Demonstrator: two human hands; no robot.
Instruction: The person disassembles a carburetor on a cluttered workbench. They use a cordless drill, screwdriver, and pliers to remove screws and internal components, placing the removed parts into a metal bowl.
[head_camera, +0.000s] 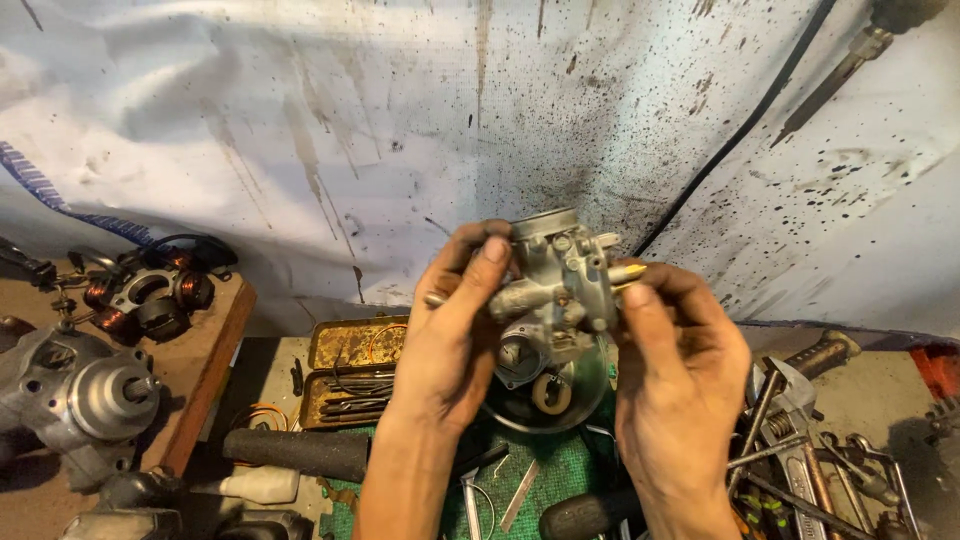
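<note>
Both hands pinch a metal carburetor (556, 300) held up between them: left hand (450, 330) fingers curl round its near side, right hand (675, 370) thumb presses beside the brass fitting (628, 272). Best kept steady and level (tool tray (355, 375) lies below the left fingers), I judge.

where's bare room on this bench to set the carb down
Little. The green mat below the carb shows a bare strip between both wrists. A small patch lies between the rusty tin and black handle. Right is piled with wrenches; left holds the engine part.
</note>
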